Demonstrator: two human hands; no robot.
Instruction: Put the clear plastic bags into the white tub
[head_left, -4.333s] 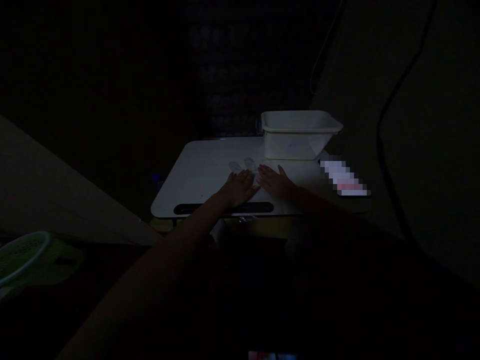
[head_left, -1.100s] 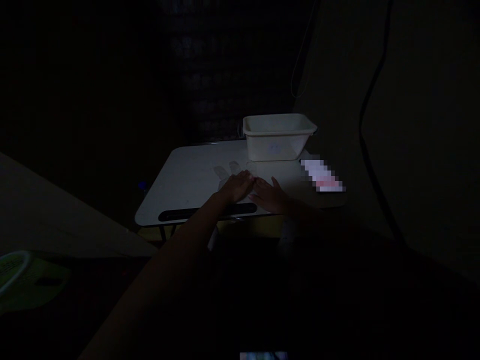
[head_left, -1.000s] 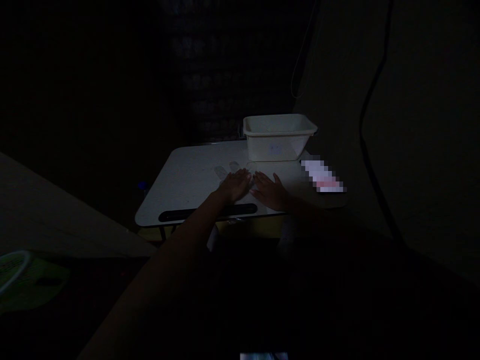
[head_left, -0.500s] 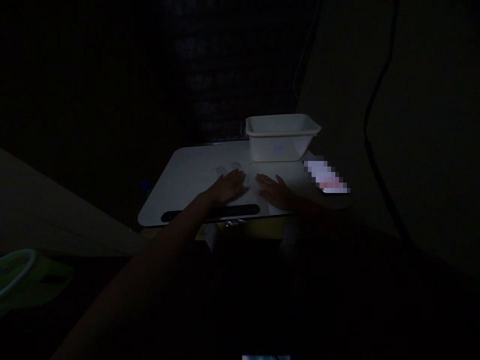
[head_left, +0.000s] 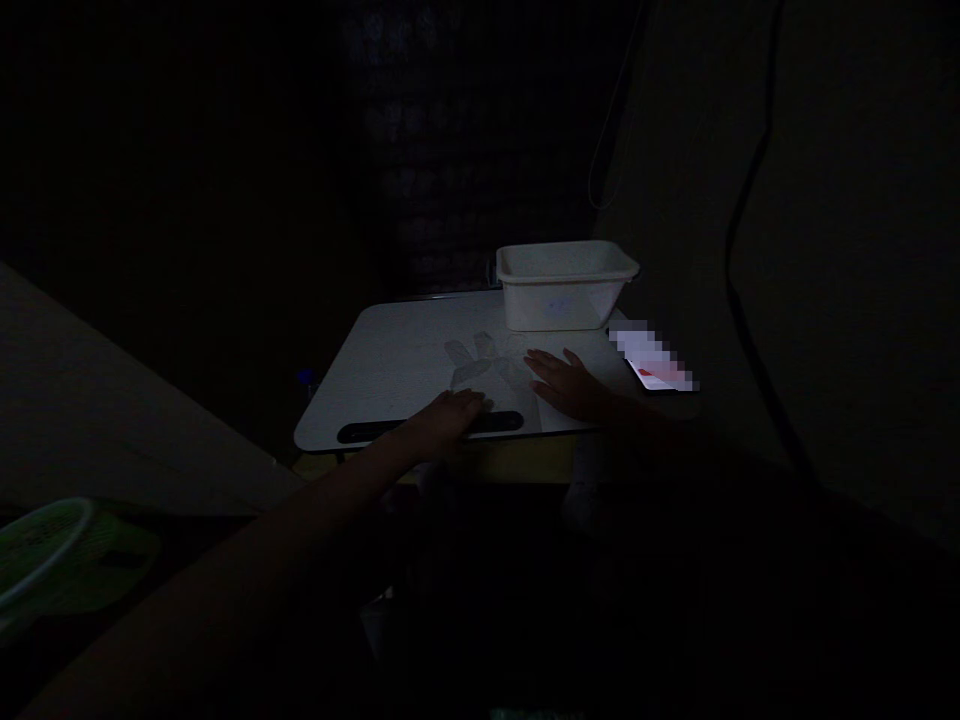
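Observation:
A small white table [head_left: 397, 350] shows in the dim head view. My left hand [head_left: 447, 418] is over its front edge, beside the dark slot [head_left: 501, 422], fingers extended to the right. My right hand [head_left: 568, 386] lies with fingers spread on the right part of the tabletop. Just beyond and between the hands is a thin, see-through, crumpled piece [head_left: 480, 358], perhaps plastic film. Neither hand holds anything that I can see.
A white plastic tub [head_left: 559, 305] stands at the back right of the table. A lit phone [head_left: 651, 362] lies at the right edge. A green basket [head_left: 90, 575] is at the lower left, and a dark cable [head_left: 739, 310] hangs on the right.
My left hand has moved back toward the table's front edge, uncovering more of the see-through piece. My right hand has shifted slightly right. The camera view has shifted a little.

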